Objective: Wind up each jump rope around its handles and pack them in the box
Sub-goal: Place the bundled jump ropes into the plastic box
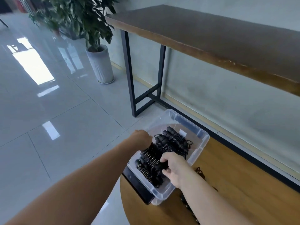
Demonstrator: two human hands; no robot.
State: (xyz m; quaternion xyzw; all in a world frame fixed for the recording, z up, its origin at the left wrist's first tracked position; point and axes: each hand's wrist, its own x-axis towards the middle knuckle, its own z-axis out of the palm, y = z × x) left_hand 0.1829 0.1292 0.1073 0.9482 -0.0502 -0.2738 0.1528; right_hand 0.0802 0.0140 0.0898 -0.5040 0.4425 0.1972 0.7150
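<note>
Hands, left [142, 138] and right [172, 166], grip a wound jump rope [151, 154] over the clear box [199, 140], its long axis running upper left to lower right; no legible writing.

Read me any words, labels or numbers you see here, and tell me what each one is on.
No text can be read anywhere in this view.
White label inside the clear plastic box: too small and blurred to tell whether it has print.
Wound jump ropes: no lettering visible.
</note>
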